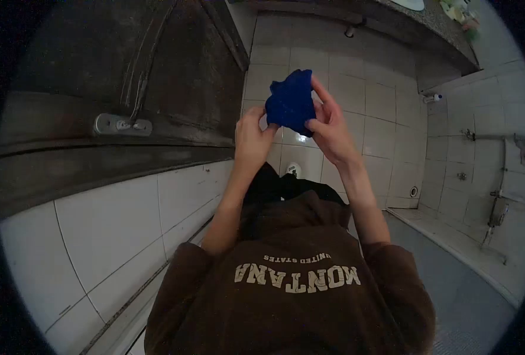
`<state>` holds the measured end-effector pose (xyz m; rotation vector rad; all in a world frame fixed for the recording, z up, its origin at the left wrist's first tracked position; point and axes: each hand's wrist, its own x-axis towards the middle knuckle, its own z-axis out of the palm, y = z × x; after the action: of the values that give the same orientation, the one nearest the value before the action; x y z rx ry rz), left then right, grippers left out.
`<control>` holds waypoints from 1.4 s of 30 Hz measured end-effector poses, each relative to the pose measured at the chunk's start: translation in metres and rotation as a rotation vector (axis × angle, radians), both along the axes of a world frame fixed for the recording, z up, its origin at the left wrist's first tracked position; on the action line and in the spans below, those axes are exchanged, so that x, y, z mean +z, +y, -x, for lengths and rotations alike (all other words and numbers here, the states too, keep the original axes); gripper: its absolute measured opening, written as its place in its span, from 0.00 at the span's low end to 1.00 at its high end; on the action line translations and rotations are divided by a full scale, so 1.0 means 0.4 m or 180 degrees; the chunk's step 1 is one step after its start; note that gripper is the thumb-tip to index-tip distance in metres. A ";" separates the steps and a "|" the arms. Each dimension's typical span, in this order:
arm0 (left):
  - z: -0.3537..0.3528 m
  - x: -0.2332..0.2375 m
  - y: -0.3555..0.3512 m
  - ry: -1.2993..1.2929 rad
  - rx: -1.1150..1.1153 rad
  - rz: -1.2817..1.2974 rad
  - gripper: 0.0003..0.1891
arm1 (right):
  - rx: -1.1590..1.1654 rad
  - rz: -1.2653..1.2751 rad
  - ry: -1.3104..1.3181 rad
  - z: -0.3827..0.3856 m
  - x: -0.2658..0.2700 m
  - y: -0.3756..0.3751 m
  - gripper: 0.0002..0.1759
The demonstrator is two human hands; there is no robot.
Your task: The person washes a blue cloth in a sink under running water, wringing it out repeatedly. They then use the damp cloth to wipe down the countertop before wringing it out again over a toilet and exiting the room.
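Note:
A dark blue cloth [292, 100], folded or bunched with an uneven upper edge, is held up in front of my body, above the tiled floor. My left hand [253, 131] pinches its lower left corner between thumb and fingers. On the opposite side, my right hand [333, 127] grips the right edge, its thumb at the lower corner and a finger stretched along the upper side. Parts of the fingers behind the cloth are hidden.
To the left stands a dark wooden door [185, 77] with a metal handle plate [123, 125]. A stone counter [428, 26] runs along the upper right. Pipes and a tap [496, 214] are on the right wall, and a drain [414, 191] lies in the floor.

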<state>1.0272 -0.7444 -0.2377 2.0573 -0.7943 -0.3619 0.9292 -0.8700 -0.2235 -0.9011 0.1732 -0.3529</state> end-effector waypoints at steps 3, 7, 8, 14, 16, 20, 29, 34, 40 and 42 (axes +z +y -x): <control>-0.032 -0.010 -0.035 0.0440 -0.0073 0.0159 0.09 | -0.0061 0.0715 0.0604 -0.029 -0.027 -0.031 0.41; -0.072 -0.058 -0.084 0.1997 -0.0681 0.0612 0.10 | -0.0260 0.1078 0.1007 -0.076 -0.063 -0.088 0.38; -0.084 -0.059 -0.104 0.2740 -0.0712 0.1112 0.11 | -0.0331 0.1034 0.0981 -0.092 -0.062 -0.107 0.36; -0.156 -0.074 -0.202 0.3822 -0.0718 0.1050 0.13 | -0.0472 0.2689 0.1610 -0.161 -0.087 -0.187 0.30; -0.198 -0.086 -0.212 0.3999 -0.0700 0.1219 0.15 | -0.0511 0.3955 0.1487 -0.190 -0.074 -0.199 0.31; -0.222 -0.099 -0.225 0.3400 -0.0566 0.1110 0.15 | -0.1265 0.3847 0.1553 -0.222 -0.081 -0.191 0.27; -0.223 -0.088 -0.282 0.2194 0.0066 0.1146 0.06 | -0.0016 0.3841 0.3148 -0.192 -0.108 -0.332 0.22; -0.225 -0.053 -0.259 0.2652 0.0852 0.2131 0.08 | -0.0661 0.0748 0.1309 -0.188 -0.066 -0.420 0.18; -0.237 -0.034 -0.262 0.2424 0.0787 0.2657 0.05 | -0.0485 0.0190 0.0159 -0.184 0.031 -0.537 0.22; -0.204 -0.028 -0.284 0.3374 0.0480 0.3091 0.06 | -0.0142 0.0852 0.0622 -0.168 0.003 -0.548 0.41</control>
<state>1.1087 -0.8581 -0.2490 0.7919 -0.0731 -0.7100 0.9965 -1.0893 -0.2222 -1.1984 0.3320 -0.3339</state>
